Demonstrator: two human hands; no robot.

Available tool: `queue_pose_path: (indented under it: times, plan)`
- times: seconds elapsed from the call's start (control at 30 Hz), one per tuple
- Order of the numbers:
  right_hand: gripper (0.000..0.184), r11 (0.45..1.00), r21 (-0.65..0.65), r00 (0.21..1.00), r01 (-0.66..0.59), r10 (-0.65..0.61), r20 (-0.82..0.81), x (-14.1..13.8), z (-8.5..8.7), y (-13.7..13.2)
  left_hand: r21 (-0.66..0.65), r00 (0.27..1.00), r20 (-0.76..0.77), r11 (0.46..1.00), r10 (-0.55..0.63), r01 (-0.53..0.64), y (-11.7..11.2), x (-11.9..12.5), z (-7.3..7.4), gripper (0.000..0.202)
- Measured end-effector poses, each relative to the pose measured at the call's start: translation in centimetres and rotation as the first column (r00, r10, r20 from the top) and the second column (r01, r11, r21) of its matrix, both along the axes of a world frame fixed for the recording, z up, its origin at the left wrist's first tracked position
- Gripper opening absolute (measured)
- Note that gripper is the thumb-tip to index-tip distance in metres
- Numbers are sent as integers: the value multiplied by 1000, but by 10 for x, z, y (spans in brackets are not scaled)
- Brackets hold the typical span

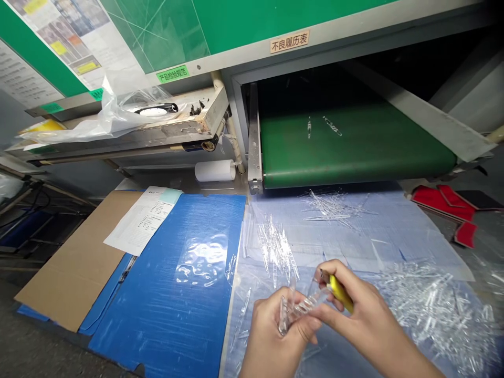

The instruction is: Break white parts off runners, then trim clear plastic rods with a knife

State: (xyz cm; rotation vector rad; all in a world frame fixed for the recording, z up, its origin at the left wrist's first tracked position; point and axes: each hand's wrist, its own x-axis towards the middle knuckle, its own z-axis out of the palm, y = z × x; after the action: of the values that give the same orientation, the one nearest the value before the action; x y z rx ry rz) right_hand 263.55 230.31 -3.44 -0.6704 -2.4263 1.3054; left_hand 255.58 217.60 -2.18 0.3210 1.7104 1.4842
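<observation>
My left hand (271,325) is closed around several clear plastic pieces (301,308) above the blue sheet. My right hand (366,310) is closed on a yellow-handled tool (342,294), its working end hidden by fingers and plastic. The right fingertips also meet the clear pieces, so both hands come together there. Beyond them lies a row of slim clear pieces (277,247), roughly lined up. A big heap of similar clear pieces (437,310) spreads to the right of my right hand.
A green conveyor belt (354,147) ends above the sheet, with a loose cluster of clear pieces (333,206) below its lip. At left are a blue board (165,304), cardboard (79,262) and a printed paper (144,220). A metal shelf (157,128) juts out above.
</observation>
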Motion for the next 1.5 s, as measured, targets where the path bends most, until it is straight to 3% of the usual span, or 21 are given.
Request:
queue_pose_path:
  times: [0.1, 0.2, 0.3, 0.4, 0.5, 0.6, 0.67, 0.73, 0.8, 0.87, 0.93, 1.03, 1.23, 1.37, 1.5]
  plan:
    - [16, 987, 109, 993, 121, -120, -11, -7, -5, -4, -58, 998, -53, 998, -21, 18, -7, -3, -6, 11]
    - [17, 979, 143, 989, 145, -144, -16, -9, -9, 5, -223, 973, -226, 975, -50, -2, -29, -9, -28, 8]
    - [21, 992, 122, 997, -1, -9, 83, -9, -17, 10, -388, 864, -487, 918, -131, -79, -58, -14, -60, 8]
    - [24, 984, 83, 978, -159, 146, 149, -12, -26, 4, -483, 842, -500, 872, -205, -75, -79, -12, -88, 11]
    - [23, 974, 51, 966, -220, 211, 146, -16, -30, -5, -524, 863, -444, 851, -242, -32, -87, -7, -101, 11]
    - [24, 974, 33, 966, -225, 218, 141, -15, -30, -9, -509, 876, -429, 860, -220, -33, -88, -5, -101, 9]
    - [25, 977, 11, 967, -212, 208, 149, -13, -32, -8, -425, 909, -402, 902, -109, -80, -86, -4, -98, 11]
    - [24, 980, -37, 966, -196, 199, 163, -12, -34, -8, -325, 952, -305, 939, 5, -109, -81, -2, -95, 27]
    - [23, 974, -106, 956, -200, 218, 198, -15, -37, -10, -283, 977, -210, 953, 45, -105, -77, -2, -94, 38]
    - [25, 958, -131, 922, -256, 283, 264, -21, -42, -15, -311, 976, -213, 945, 37, -103, -75, -5, -93, 40]
    - [25, 927, -74, 859, -368, 370, 354, -27, -46, -22, -353, 956, -292, 925, 33, -140, -78, -13, -92, 35]
    - [23, 845, 10, 753, -535, 471, 460, -29, -53, -36, -417, 900, -436, 887, -5, -197, -90, -26, -94, 26]
    - [18, 716, -12, 584, -698, 578, 569, -1, -62, -56, -512, 850, -511, 840, -132, -178, -99, -29, -105, 19]
    - [18, 740, -5, 575, -672, 527, 626, 14, -69, -56, -528, 857, -464, 847, -226, -62, -87, -20, -105, 15]
    - [20, 785, -29, 594, -619, 491, 637, 29, -81, -52, -549, 855, -447, 835, -262, -31, -78, -11, -103, 21]
